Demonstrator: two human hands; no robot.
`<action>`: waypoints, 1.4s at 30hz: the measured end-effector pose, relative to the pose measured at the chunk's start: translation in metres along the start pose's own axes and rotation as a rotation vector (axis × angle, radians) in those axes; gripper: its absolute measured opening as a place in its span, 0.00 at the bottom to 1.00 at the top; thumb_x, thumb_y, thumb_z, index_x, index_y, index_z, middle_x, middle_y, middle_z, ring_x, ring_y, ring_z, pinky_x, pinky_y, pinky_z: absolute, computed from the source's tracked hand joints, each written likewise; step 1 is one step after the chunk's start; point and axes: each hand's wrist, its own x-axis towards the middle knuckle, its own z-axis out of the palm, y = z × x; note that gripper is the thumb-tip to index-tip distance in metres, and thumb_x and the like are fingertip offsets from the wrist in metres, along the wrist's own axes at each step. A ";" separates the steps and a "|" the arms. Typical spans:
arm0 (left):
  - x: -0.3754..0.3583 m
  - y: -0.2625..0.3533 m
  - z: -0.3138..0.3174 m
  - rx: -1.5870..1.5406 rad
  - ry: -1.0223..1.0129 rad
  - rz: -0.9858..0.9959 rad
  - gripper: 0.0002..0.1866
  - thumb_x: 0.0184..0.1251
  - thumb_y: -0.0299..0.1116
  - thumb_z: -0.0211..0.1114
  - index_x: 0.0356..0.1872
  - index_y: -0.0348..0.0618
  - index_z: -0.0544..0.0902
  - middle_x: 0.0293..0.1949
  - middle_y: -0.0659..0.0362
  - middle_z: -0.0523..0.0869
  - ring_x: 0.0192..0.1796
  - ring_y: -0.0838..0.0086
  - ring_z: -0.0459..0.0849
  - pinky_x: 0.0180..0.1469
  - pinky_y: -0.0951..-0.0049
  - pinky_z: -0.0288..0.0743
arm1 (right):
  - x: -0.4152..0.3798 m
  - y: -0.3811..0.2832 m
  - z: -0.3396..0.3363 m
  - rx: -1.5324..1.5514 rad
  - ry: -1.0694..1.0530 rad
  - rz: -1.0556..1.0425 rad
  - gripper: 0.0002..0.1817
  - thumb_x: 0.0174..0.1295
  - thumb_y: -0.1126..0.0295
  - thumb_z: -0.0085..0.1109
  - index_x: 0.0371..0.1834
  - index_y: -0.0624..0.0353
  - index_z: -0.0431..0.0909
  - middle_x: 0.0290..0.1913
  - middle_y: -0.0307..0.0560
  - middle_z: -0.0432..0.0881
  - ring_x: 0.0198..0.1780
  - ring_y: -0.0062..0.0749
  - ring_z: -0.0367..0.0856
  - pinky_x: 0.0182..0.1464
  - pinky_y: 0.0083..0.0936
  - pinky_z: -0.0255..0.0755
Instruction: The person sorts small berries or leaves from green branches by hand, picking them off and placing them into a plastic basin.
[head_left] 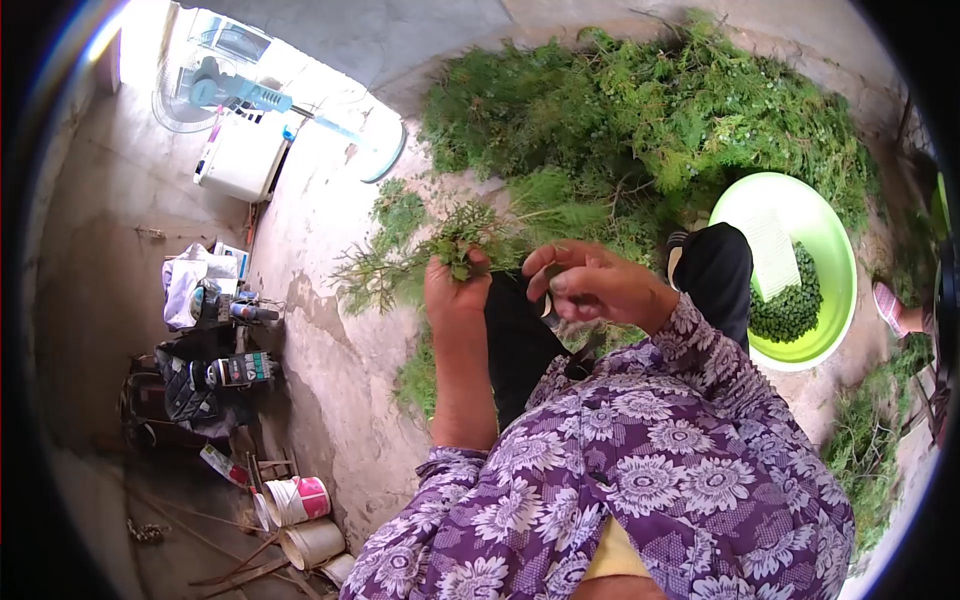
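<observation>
My left hand (456, 290) is closed round a leafy green conifer sprig (462, 240), whose flat fronds spread out to the left above the floor. Just to the right of it, my right hand (600, 285) has its fingers curled in a pinch; what they hold, if anything, is too small to make out. A lime-green basin (838, 290) stands right of my knee. Small round green cones (787, 312) lie in it, beside a pale ridged board (775, 245) that leans inside.
A large heap of cut conifer branches (640, 120) lies along the wall. More cuttings (870, 430) are at the right, near another person's foot (890, 308). A blue fan (240, 92), a white box (243, 155) and buckets (297, 500) stand on the left.
</observation>
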 end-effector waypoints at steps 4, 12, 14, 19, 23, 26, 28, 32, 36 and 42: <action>-0.006 -0.007 0.005 -0.019 0.002 -0.075 0.06 0.60 0.29 0.49 0.30 0.39 0.72 0.23 0.57 0.75 0.25 0.71 0.74 0.26 0.73 0.72 | 0.011 0.012 -0.005 -0.420 0.322 0.045 0.19 0.54 0.65 0.57 0.46 0.64 0.69 0.25 0.38 0.74 0.20 0.14 0.69 0.20 0.11 0.61; -0.021 -0.029 0.029 0.089 0.029 -0.070 0.07 0.60 0.29 0.46 0.32 0.38 0.72 0.24 0.55 0.74 0.25 0.72 0.73 0.27 0.75 0.70 | 0.028 0.011 0.007 -0.450 0.390 -0.490 0.22 0.51 0.62 0.64 0.42 0.70 0.74 0.31 0.41 0.77 0.28 0.15 0.71 0.26 0.12 0.66; -0.019 -0.030 0.027 0.094 -0.019 -0.107 0.07 0.59 0.28 0.47 0.31 0.38 0.72 0.24 0.55 0.75 0.25 0.71 0.73 0.27 0.75 0.70 | 0.028 0.012 0.007 -0.548 0.448 -0.453 0.19 0.52 0.62 0.62 0.40 0.69 0.74 0.29 0.41 0.76 0.25 0.15 0.70 0.24 0.12 0.64; -0.011 -0.025 0.015 0.063 -0.078 -0.060 0.07 0.61 0.32 0.55 0.34 0.39 0.75 0.29 0.56 0.79 0.27 0.70 0.76 0.26 0.74 0.71 | 0.024 0.013 -0.009 0.086 0.278 0.079 0.12 0.56 0.64 0.55 0.31 0.65 0.73 0.23 0.39 0.72 0.15 0.14 0.62 0.16 0.10 0.57; -0.010 -0.033 0.027 0.209 -0.102 -0.037 0.05 0.60 0.30 0.58 0.33 0.41 0.76 0.26 0.59 0.79 0.26 0.72 0.76 0.27 0.73 0.71 | 0.015 0.007 0.002 0.264 0.154 0.173 0.09 0.56 0.67 0.51 0.26 0.63 0.72 0.20 0.38 0.69 0.11 0.14 0.57 0.12 0.10 0.50; -0.011 -0.028 0.031 0.301 -0.057 -0.009 0.04 0.60 0.31 0.58 0.31 0.42 0.75 0.25 0.60 0.78 0.26 0.73 0.76 0.27 0.74 0.71 | 0.002 -0.003 0.016 0.132 -0.151 0.073 0.09 0.55 0.69 0.50 0.28 0.64 0.73 0.20 0.40 0.71 0.11 0.14 0.59 0.13 0.10 0.52; 0.017 -0.014 -0.001 0.184 -0.054 0.024 0.05 0.60 0.33 0.58 0.31 0.42 0.75 0.25 0.59 0.78 0.26 0.73 0.76 0.27 0.73 0.71 | -0.016 -0.015 0.041 0.037 -0.344 0.169 0.11 0.55 0.68 0.48 0.29 0.67 0.74 0.21 0.42 0.74 0.13 0.14 0.64 0.14 0.10 0.54; 0.012 -0.012 -0.014 0.253 -0.051 -0.033 0.07 0.60 0.35 0.58 0.32 0.43 0.75 0.27 0.60 0.79 0.28 0.73 0.77 0.29 0.72 0.72 | -0.005 -0.017 0.032 0.168 -0.047 -0.029 0.10 0.56 0.69 0.47 0.36 0.65 0.72 0.30 0.44 0.76 0.17 0.15 0.67 0.17 0.11 0.59; 0.003 -0.024 0.007 0.175 0.089 -0.035 0.09 0.63 0.36 0.53 0.31 0.43 0.76 0.28 0.58 0.80 0.29 0.71 0.79 0.29 0.72 0.75 | 0.004 -0.024 0.014 -0.016 0.210 -0.155 0.08 0.60 0.69 0.49 0.37 0.62 0.72 0.32 0.42 0.76 0.19 0.12 0.68 0.18 0.09 0.61; -0.004 -0.034 0.010 0.216 -0.037 -0.080 0.08 0.61 0.33 0.56 0.36 0.39 0.75 0.32 0.57 0.81 0.33 0.70 0.80 0.34 0.69 0.76 | 0.019 -0.011 -0.002 -0.909 0.523 -0.566 0.09 0.55 0.73 0.54 0.39 0.62 0.74 0.29 0.43 0.77 0.22 0.22 0.73 0.23 0.19 0.65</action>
